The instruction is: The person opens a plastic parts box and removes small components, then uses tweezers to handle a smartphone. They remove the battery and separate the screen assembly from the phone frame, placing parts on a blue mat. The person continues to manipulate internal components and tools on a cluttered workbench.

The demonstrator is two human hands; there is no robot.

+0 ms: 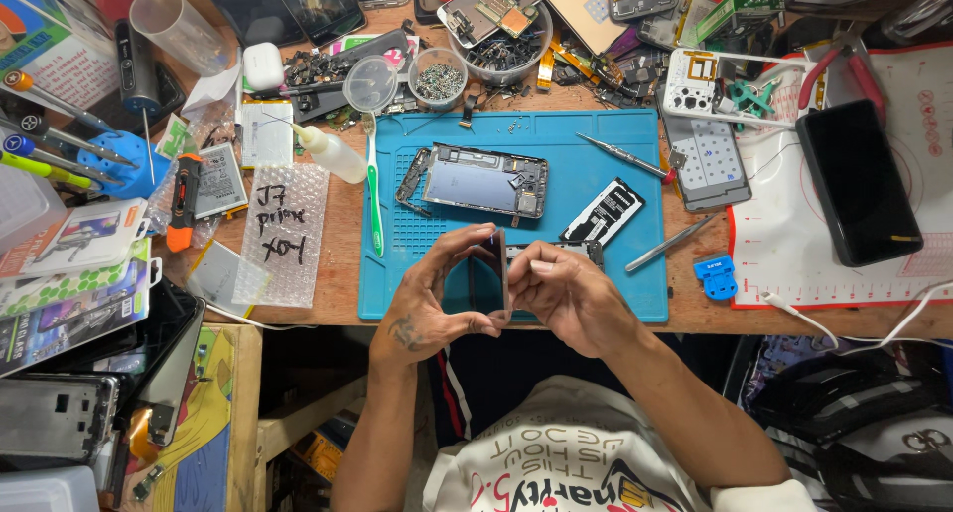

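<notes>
Both hands, the left hand [427, 309] and right hand [566, 294], pinch the thin phone screen [486, 274] by its edges; it looks light, stiff and easy to crack.

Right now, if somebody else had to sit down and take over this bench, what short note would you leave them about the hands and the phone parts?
Left hand: grips the dark phone screen by its left edge, held up on edge over the near side of the blue mat.
Right hand: fingers pinch the screen's top right edge.
Opened phone body: lies flat mid-mat, insides showing.
Battery: lies loose to its right.
Toothbrush on the mat's left edge; a screwdriver and a metal pry tool to the right.
Done: phone is open, screen is off the body.
Left: screen and battery are not yet back in the body.
</notes>
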